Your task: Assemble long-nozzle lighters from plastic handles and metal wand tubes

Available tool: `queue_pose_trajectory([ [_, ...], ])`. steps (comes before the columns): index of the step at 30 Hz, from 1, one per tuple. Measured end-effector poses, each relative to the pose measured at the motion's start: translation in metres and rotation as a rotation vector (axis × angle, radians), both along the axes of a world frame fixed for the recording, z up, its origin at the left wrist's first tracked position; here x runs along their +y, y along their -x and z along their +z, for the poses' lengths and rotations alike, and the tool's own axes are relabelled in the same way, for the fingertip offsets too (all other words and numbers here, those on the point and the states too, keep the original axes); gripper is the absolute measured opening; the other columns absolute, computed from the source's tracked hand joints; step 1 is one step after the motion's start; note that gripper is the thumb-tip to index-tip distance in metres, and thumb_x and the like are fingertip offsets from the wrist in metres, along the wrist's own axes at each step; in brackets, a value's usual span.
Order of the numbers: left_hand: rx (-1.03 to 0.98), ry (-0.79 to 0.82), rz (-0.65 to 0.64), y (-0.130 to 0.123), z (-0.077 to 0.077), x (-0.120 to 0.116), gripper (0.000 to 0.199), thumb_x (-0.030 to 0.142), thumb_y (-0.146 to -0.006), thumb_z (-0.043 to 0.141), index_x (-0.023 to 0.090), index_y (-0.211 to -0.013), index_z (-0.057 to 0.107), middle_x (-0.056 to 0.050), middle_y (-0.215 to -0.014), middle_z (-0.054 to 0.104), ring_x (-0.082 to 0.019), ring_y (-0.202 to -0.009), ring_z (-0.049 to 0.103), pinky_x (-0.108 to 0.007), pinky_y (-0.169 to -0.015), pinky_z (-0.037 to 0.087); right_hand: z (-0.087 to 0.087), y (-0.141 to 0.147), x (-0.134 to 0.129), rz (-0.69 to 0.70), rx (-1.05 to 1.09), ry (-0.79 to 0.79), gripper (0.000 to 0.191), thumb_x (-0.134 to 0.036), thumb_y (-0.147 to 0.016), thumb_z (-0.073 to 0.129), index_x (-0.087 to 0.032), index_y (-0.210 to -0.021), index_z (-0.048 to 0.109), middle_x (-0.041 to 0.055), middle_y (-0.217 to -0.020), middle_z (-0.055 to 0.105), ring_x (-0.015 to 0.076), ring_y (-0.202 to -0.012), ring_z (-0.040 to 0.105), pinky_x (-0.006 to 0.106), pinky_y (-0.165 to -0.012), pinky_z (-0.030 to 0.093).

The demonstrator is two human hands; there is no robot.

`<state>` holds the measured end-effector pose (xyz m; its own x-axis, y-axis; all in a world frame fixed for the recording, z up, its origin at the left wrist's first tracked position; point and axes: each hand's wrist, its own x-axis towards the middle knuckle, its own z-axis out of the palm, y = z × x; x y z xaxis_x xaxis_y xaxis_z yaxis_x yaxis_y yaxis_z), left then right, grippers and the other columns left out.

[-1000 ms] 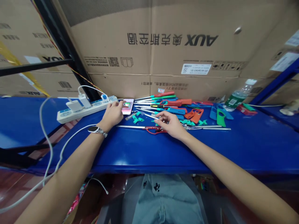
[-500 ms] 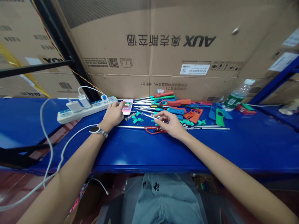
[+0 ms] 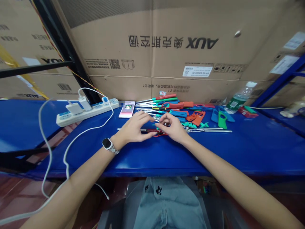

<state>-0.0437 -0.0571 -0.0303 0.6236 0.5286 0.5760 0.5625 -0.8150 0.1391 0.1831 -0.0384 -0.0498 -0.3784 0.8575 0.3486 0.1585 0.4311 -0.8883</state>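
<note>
My left hand (image 3: 138,128) is over the blue table, thumb and fingers spread apart, with nothing seen in it. Facing it, my right hand (image 3: 172,128) has its thumb and fingers curled together around something small that I cannot make out. Beneath both hands lies a red long-neck lighter (image 3: 160,133), partly covered by them. Behind are several long-neck lighters (image 3: 179,113) with red, green and blue handles and metal tubes, and a yellow and black screwdriver (image 3: 159,108). Small green plastic pieces (image 3: 202,125) and loose orange handle shells (image 3: 199,118) lie to the right.
A lit phone (image 3: 126,109) lies left of the lighters. Beyond it is a white power strip (image 3: 87,113) with chargers and a white cable (image 3: 83,130). At right stand a water bottle (image 3: 239,98) and a small red box (image 3: 247,112). A large cardboard box (image 3: 162,60) closes off the back.
My left hand has left the phone and come right, towards my right hand, its fingers spreading. My right hand stays in nearly the same place, fingers curled.
</note>
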Motion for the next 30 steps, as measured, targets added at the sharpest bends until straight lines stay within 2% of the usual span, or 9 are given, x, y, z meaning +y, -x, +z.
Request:
queue_pose_trajectory([
  [4, 0.013, 0.016, -0.02, -0.014, -0.005, -0.005, 0.031, 0.049, -0.101, 0.064, 0.019, -0.108, 0.065, -0.006, -0.098, 0.071, -0.025, -0.096, 0.059, -0.038, -0.084, 0.05, -0.002, 0.004, -0.002, -0.012, -0.016, -0.02, 0.03, -0.042, -0.082, 0.075, -0.025, -0.083, 0.051, -0.0039, -0.068, 0.064, 0.0165, -0.063, 0.059, 0.032, -0.065, 0.046],
  [9, -0.016, 0.092, -0.02, -0.008, -0.009, -0.003, 0.021, 0.039, -0.104, 0.06, 0.019, -0.106, 0.066, -0.006, -0.099, 0.072, -0.024, -0.095, 0.06, -0.037, -0.083, 0.051, -0.003, 0.006, -0.004, 0.013, -0.015, 0.003, 0.028, -0.043, -0.084, 0.074, -0.024, -0.087, 0.054, -0.0008, -0.076, 0.07, 0.0179, -0.067, 0.064, 0.033, -0.067, 0.047],
  [11, -0.039, 0.119, -0.022, -0.005, -0.01, -0.002, 0.021, 0.038, -0.104, 0.061, 0.02, -0.11, 0.067, -0.007, -0.102, 0.072, -0.024, -0.097, 0.061, -0.037, -0.084, 0.052, -0.001, 0.001, -0.004, 0.004, -0.038, -0.04, 0.022, -0.041, -0.088, 0.069, -0.024, -0.092, 0.057, 0.0008, -0.081, 0.071, 0.0183, -0.07, 0.064, 0.034, -0.069, 0.048],
  [15, -0.051, 0.134, -0.058, 0.0, -0.011, 0.001, 0.023, 0.039, -0.105, 0.06, 0.02, -0.114, 0.068, -0.007, -0.105, 0.071, -0.024, -0.102, 0.062, -0.04, -0.092, 0.052, 0.005, -0.017, -0.003, -0.02, -0.246, -0.236, 0.007, -0.026, -0.09, 0.063, -0.022, -0.096, 0.063, 0.0045, -0.093, 0.069, 0.0208, -0.085, 0.064, 0.038, -0.08, 0.05],
  [19, -0.026, 0.146, -0.046, 0.004, -0.012, 0.002, 0.026, 0.041, -0.104, 0.061, 0.02, -0.115, 0.07, -0.008, -0.109, 0.066, -0.025, -0.104, 0.061, -0.042, -0.094, 0.052, 0.007, -0.034, -0.004, 0.019, -0.513, -0.342, 0.021, -0.013, -0.082, 0.064, -0.022, -0.101, 0.068, 0.0087, -0.109, 0.067, 0.0265, -0.103, 0.062, 0.045, -0.091, 0.048],
  [22, 0.0, 0.181, -0.03, 0.004, -0.012, 0.001, 0.024, 0.039, -0.104, 0.061, 0.02, -0.116, 0.07, -0.007, -0.107, 0.066, -0.025, -0.103, 0.061, -0.041, -0.095, 0.051, 0.003, -0.036, -0.006, 0.023, -0.609, -0.342, 0.028, -0.009, -0.082, 0.06, -0.022, -0.106, 0.069, 0.0082, -0.11, 0.068, 0.0284, -0.106, 0.061, 0.05, -0.096, 0.044],
  [26, 0.026, 0.212, -0.022, 0.002, -0.012, 0.0, 0.022, 0.038, -0.104, 0.061, 0.021, -0.115, 0.07, -0.007, -0.107, 0.066, -0.025, -0.105, 0.06, -0.041, -0.095, 0.05, -0.008, -0.031, -0.005, 0.035, -0.554, -0.32, 0.027, -0.008, -0.083, 0.056, -0.021, -0.103, 0.069, 0.0074, -0.101, 0.068, 0.0259, -0.098, 0.061, 0.046, -0.093, 0.046],
  [30, 0.061, 0.21, -0.031, -0.003, -0.014, 0.0, 0.021, 0.036, -0.103, 0.061, 0.021, -0.113, 0.071, -0.007, -0.106, 0.066, -0.025, -0.103, 0.059, -0.04, -0.094, 0.05, -0.016, -0.028, -0.002, 0.028, -0.493, -0.338, 0.025, -0.008, -0.084, 0.055, -0.021, -0.101, 0.068, 0.007, -0.099, 0.067, 0.0254, -0.098, 0.06, 0.042, -0.091, 0.047],
])
